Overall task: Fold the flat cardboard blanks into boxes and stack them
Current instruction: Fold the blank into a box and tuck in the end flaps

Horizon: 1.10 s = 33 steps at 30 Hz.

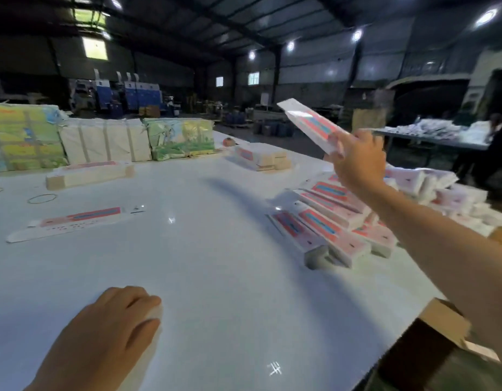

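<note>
1. Cardboard, pink and white with a red-and-blue stripe, makes up the folded box (311, 124) that the right hand (357, 162) grips by its near end, its fingers (338, 156) curled round it, raised and tilted above the heap.
2. Just below those fingers lies the stack of finished boxes (328, 221), many deep, so a good share of the folding looks done.
3. Well to the left of the fingers one flat blank (74, 221) lies on the white desk (216, 277), not yet folded; two bundles of blanks (89, 174) and (261, 158) sit beyond, so plenty seems left.
4. Left hand (114, 325) rests palm down on the desk near the camera, fingers loosely bent; whether they hold anything I cannot tell.
5. Rubber bands (42, 198) lie far left; wrapped packs (103, 145) line the desk's far edge; a brown carton (441, 323) stands at the near right corner. Nothing blocks the drop onto the stack.
</note>
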{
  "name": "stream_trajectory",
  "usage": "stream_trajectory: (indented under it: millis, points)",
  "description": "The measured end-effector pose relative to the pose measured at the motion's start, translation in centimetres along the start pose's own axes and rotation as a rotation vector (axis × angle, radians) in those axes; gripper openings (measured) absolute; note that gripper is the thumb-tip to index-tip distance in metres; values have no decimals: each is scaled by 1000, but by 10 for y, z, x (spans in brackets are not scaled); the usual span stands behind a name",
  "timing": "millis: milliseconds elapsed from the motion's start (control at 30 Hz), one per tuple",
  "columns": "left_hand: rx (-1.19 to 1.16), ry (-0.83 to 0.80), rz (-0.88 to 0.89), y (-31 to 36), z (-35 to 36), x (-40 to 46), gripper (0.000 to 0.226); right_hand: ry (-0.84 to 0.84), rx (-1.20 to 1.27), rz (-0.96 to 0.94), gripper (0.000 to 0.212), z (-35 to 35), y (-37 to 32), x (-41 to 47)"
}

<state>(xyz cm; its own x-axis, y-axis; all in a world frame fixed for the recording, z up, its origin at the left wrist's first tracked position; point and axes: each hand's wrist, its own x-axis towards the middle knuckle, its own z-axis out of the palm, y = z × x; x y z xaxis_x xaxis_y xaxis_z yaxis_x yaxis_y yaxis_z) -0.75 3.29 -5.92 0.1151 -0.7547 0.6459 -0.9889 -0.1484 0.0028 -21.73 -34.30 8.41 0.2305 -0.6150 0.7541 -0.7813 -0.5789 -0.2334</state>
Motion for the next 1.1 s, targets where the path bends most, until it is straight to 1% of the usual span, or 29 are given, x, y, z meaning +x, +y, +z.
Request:
stream_trajectory:
  millis: [100, 133, 200, 300, 367, 400, 467, 500, 567, 600, 633, 700, 733, 800, 833, 900, 967, 1033, 1100]
  points:
    - [4, 13, 20, -3, 2, 4, 32, -216, -348, 184, 43, 4, 73, -2]
    - [3, 18, 21, -3, 2, 6, 31, -263, -403, 215, 45, 6, 86, -6]
    - [-10, 16, 12, -3, 2, 6, 26, -290, -416, 204, 48, 8, 94, -10]
    - [6, -33, -28, -2, 0, 4, 34, -326, -416, 169, 49, 4, 74, -4]
    - [32, -94, -67, 4, -6, 4, 35, -281, -355, 117, 45, -4, 46, 2]
    - [34, -124, -81, 6, -9, 4, 34, -243, -283, 60, 45, -7, 26, 4]
    - [13, -169, -126, 9, -12, 3, 38, -167, -77, -80, 40, -12, -27, 1]
    - [-13, -187, -160, 10, -12, 2, 43, -154, 49, -139, 35, -13, -57, -7]
    - [-60, -227, -231, 9, -11, 2, 54, -215, 327, -233, 27, -12, -114, -41]
    - [-57, -237, -257, 7, -9, 0, 51, -284, 443, -278, 24, -8, -138, -66]
    - [-44, -244, -259, 5, -7, -1, 43, -376, 509, -320, 22, -3, -158, -96]
    - [-63, -237, -264, 3, -6, -3, 33, -559, 491, -402, 21, 11, -184, -153]
    - [-75, -236, -274, 2, -6, -4, 32, -606, 427, -472, 23, 19, -192, -176]
    - [-106, -249, -289, 0, -5, -5, 33, -598, 265, -632, 29, 34, -197, -202]
    - [-119, -247, -291, -1, -5, -6, 32, -581, 243, -666, 30, 39, -196, -205]
    - [-108, -225, -331, -3, -7, -7, 31, -581, 280, -664, 30, 42, -195, -207]
    - [0, -168, -444, -12, -16, -5, 32, -569, 310, -663, 29, 43, -194, -205]
    - [148, -138, -623, -31, -30, -3, 36, -562, 336, -660, 27, 42, -195, -206]
    - [296, -216, -808, -57, -49, -3, 41, -564, 363, -636, 26, 41, -195, -207]
